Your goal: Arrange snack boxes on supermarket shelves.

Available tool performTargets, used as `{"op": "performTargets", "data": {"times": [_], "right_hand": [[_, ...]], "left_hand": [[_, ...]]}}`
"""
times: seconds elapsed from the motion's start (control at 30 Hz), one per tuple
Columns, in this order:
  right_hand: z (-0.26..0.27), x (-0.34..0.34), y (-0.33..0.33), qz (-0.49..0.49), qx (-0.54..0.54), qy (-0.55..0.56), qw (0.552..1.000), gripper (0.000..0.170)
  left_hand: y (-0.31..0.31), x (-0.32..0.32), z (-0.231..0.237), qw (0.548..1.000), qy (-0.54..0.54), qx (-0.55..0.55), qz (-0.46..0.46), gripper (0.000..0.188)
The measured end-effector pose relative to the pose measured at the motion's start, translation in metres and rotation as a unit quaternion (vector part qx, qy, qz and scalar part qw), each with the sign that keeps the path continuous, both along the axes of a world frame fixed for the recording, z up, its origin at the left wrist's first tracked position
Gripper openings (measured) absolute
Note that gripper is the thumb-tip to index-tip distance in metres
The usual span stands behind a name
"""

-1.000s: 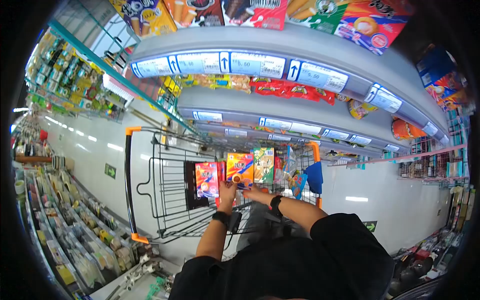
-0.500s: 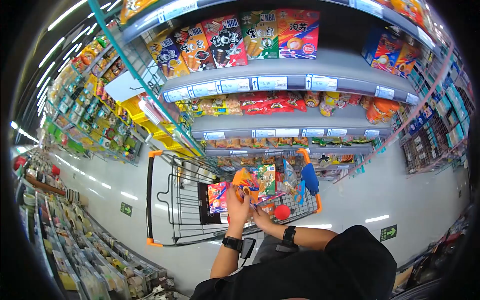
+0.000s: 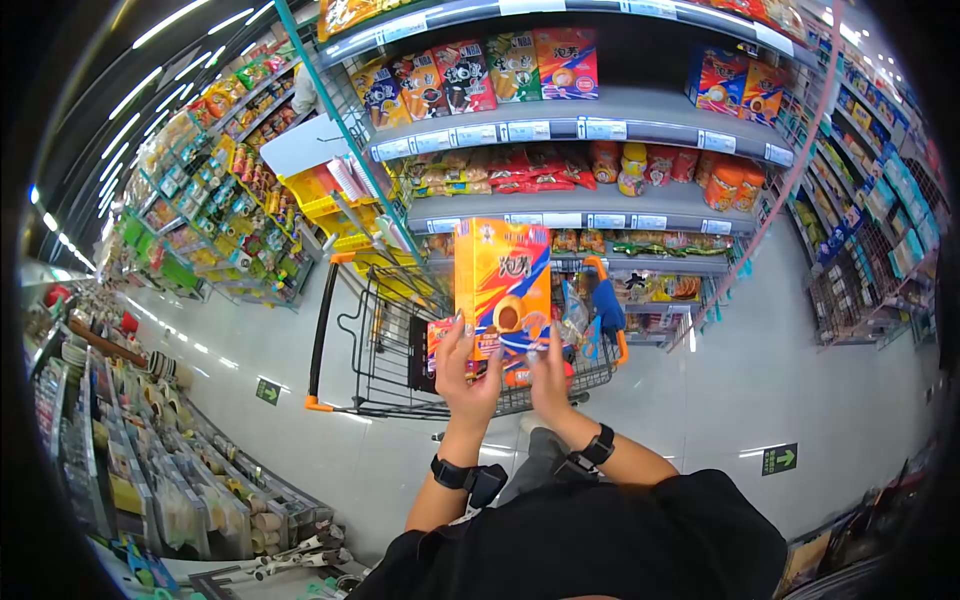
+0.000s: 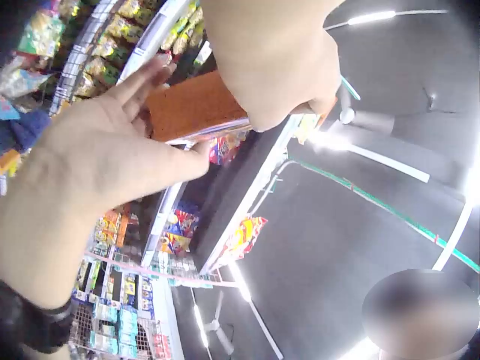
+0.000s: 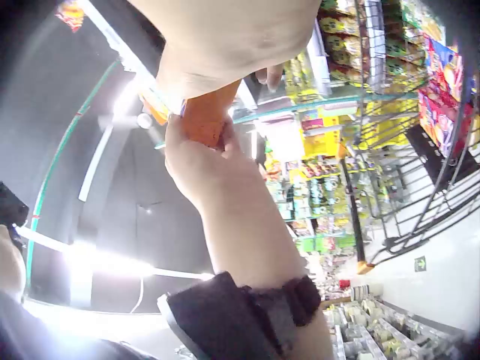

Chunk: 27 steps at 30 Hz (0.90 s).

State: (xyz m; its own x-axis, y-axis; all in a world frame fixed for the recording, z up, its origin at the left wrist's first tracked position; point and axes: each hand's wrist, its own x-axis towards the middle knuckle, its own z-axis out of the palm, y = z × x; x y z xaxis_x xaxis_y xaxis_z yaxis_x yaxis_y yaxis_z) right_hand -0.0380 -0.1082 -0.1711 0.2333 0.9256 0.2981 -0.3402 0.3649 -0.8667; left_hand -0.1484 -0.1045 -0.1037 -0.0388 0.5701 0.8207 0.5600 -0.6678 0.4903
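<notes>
Both hands hold an orange and blue snack box (image 3: 510, 270) upright over the cart, its front with a picture of a round filled puff turned to me. My left hand (image 3: 468, 385) grips its lower left edge, and my right hand (image 3: 550, 385) grips the lower right corner. From the left wrist view, the plain orange underside (image 4: 191, 109) shows between the two hands, with the right thumb on one face. In the right wrist view the left hand (image 5: 199, 161) pinches the box near its end. A pink box (image 3: 438, 340) lies in the cart, partly hidden behind the left hand.
The wire shopping cart (image 3: 385, 398) has orange corners and a blue piece (image 3: 607, 305) at its right. Behind it, a shelf (image 3: 640, 120) carries several similar boxes and bagged snacks. More shelves line the left, and a floor sign (image 3: 780, 459) lies at the right.
The orange and blue box has risen from low in the cart, passed through a tilt, and now stands upright closer to me. The head view has lifted, showing more of the shelves.
</notes>
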Motion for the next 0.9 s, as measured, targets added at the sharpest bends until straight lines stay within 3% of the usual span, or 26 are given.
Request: {"op": "performTargets", "data": {"times": [0.13, 0.33, 0.4, 0.7, 0.9], "right_hand": [[0.036, 0.028, -0.004, -0.029, 0.047, 0.018, 0.998, 0.048], [0.09, 0.043, -0.016, -0.021, 0.072, 0.148, 0.986, 0.045], [0.106, 0.045, -0.016, -0.016, 0.109, 0.109, 0.988, 0.048], [0.148, 0.065, -0.016, -0.015, 0.199, -0.028, 0.98, 0.059], [0.148, 0.074, -0.016, -0.019, 0.2, -0.015, 0.979, 0.06]], "left_hand": [[-0.016, 0.012, 0.01, 0.995, -0.018, 0.093, -0.021, 0.057], [-0.038, 0.019, 0.026, 0.995, 0.013, 0.087, -0.046, 0.056], [-0.036, 0.013, 0.027, 0.995, 0.026, 0.088, -0.046, 0.058], [-0.013, 0.022, 0.044, 0.978, -0.152, 0.008, -0.142, 0.055], [-0.006, 0.031, 0.058, 0.965, -0.156, -0.061, -0.203, 0.063]]}}
